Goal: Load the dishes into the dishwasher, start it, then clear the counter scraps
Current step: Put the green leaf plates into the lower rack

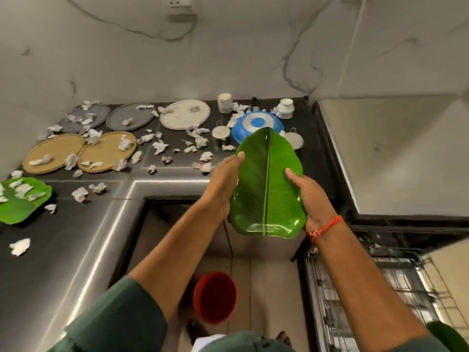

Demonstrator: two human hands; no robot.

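Two hands hold the leaf-shaped green plate (266, 184) up in the air over the gap in front of the desk (76, 245), tilted with its face toward the camera. The left hand (223, 181) clasps its edge at nine o'clock, thumb over the rim; the right hand (311, 196) clasps the edge at three o'clock, thumb likewise on the face. No scraps show on the plate, so the step in hand looks like carrying it to the dishwasher rack (368, 288), which stands pulled out at about five o'clock from the plate. To do it well, I would keep both grips on the rims, turn the plate on edge and slide it between the wires. A red bucket (214, 297) sits on the floor at six o'clock. Crumpled paper scraps (160, 147) and round plates (184, 114) crowd the desk from nine to twelve o'clock.
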